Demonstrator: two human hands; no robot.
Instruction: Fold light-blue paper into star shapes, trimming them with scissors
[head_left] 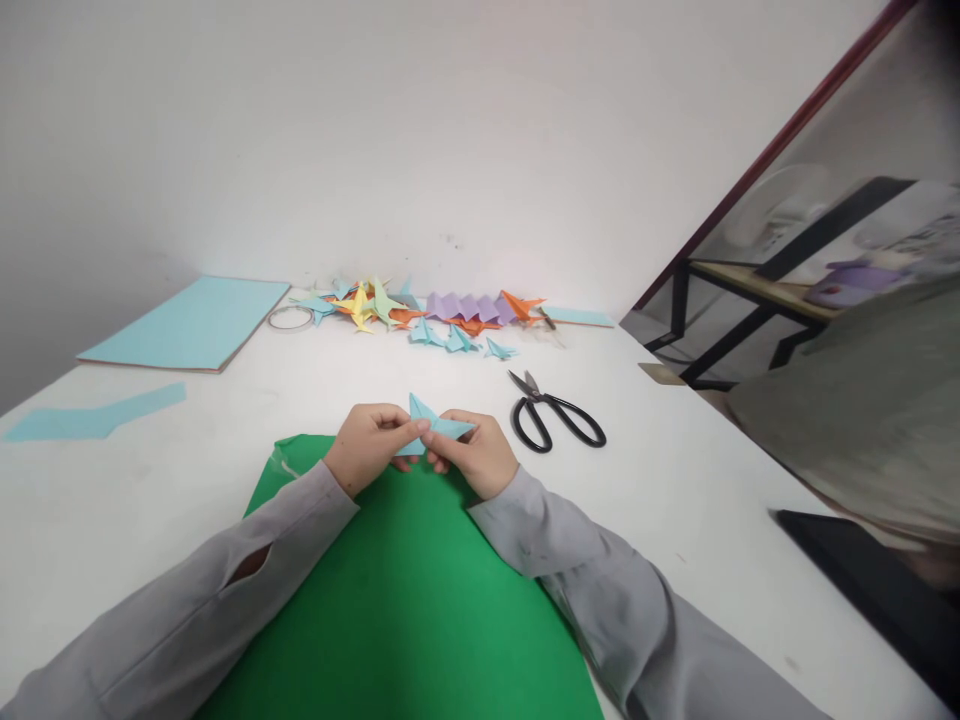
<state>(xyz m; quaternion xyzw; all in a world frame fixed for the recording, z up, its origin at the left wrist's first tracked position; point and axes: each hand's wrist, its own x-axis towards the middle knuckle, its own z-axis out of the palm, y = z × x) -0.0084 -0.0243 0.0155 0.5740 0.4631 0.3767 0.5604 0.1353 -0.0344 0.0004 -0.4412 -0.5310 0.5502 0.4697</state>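
Observation:
A folded light blue origami paper (450, 427) with pointed tips is held between both hands, over the far end of a green sheet (405, 600). My left hand (375, 440) pinches its left side between thumb and fingers. On the other side, my right hand (476, 450) grips it, the thumb tip close to the left thumb. Fingers partly cover the lower folds. To the right of my right hand lie black-handled scissors (559, 410), blades slightly apart and pointing away.
A stack of light blue paper (187, 320) lies at the back left, a cut blue strip (97, 415) in front of it. Along the wall sit several folded paper pieces (364, 303), a purple pleated strip (469, 308) and small blue ones (461, 340). A person's clothing (862, 400) shows at right.

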